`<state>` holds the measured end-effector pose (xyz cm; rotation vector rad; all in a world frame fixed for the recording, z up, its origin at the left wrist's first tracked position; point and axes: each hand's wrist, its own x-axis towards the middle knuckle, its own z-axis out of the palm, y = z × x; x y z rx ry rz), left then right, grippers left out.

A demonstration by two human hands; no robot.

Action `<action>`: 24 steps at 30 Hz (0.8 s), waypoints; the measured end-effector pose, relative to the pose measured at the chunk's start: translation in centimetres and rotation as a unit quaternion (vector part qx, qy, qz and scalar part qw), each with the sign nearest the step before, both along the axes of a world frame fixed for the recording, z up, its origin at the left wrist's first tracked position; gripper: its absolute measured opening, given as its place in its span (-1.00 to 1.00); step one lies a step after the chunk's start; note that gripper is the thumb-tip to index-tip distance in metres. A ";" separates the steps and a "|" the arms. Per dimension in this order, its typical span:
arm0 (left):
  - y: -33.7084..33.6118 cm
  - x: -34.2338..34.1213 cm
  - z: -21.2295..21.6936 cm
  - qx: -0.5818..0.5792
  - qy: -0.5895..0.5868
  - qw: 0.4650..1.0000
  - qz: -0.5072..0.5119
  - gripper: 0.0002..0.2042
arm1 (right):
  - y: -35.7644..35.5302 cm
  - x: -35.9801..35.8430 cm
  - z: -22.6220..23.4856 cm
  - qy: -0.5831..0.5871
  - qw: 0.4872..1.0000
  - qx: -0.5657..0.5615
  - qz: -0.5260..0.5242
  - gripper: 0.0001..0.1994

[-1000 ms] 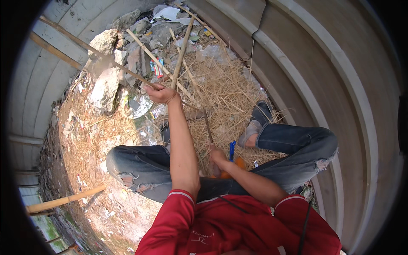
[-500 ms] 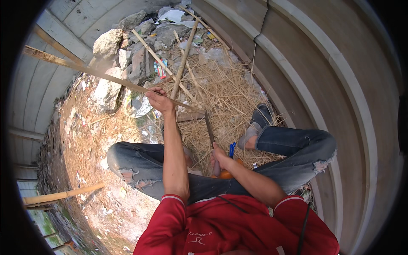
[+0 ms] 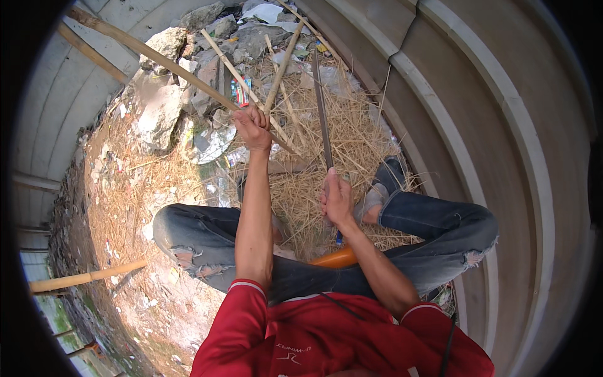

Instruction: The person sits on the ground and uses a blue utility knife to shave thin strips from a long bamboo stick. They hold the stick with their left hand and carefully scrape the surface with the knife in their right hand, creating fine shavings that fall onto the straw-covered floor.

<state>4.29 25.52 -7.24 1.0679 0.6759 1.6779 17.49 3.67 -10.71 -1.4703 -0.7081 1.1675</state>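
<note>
My left hand is closed round a long bamboo strip, gripping it close to its near end. The strip slants from the upper left down toward the straw between my feet. In my right hand is the handle of a long, narrow machete, its dark blade pointing away from me and apart from the strip. Beneath the strip's near end a wooden block lies partly hidden in the straw. Shavings and straw cover the ground around both hands.
More bamboo pieces lie crossed ahead, beside large rocks and litter. A corrugated metal wall curves along the right. An orange curved object rests by my lap. Another bamboo pole sticks in from the left.
My right hand has moved forward, swinging the machete up and away from the strip's end. My left hand has shifted slightly right and forward, and the strip now slants more steeply.
</note>
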 end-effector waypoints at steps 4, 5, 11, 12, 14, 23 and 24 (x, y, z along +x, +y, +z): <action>-0.4 2.4 0.8 0.010 0.031 0.999 0.032 -0.32 | -1.6 -0.9 2.2 0.031 0.995 0.076 -0.056 -0.44; -0.5 3.1 1.0 0.016 0.036 0.998 0.040 -0.32 | -2.5 -1.3 1.1 0.004 0.994 0.083 -0.068 -0.45; -0.2 3.4 0.0 0.046 0.009 0.999 0.006 -0.34 | -3.4 0.3 -0.2 0.140 0.932 -0.328 0.069 -0.43; -0.4 3.4 0.1 0.041 0.007 0.999 0.010 -0.34 | -3.2 0.3 0.7 0.119 0.955 -0.267 0.053 -0.45; -0.7 3.2 0.1 0.030 0.007 1.000 0.006 -0.35 | -1.5 0.5 2.7 0.071 0.988 -0.133 0.025 -0.48; -0.9 3.2 0.2 0.014 0.013 0.999 0.038 -0.36 | -6.7 -0.7 -7.9 -0.135 0.973 -0.134 0.127 -0.46; -0.7 2.8 0.1 0.011 -0.014 0.999 0.051 -0.36 | -6.1 -0.8 -6.3 -0.106 0.962 -0.198 0.153 -0.44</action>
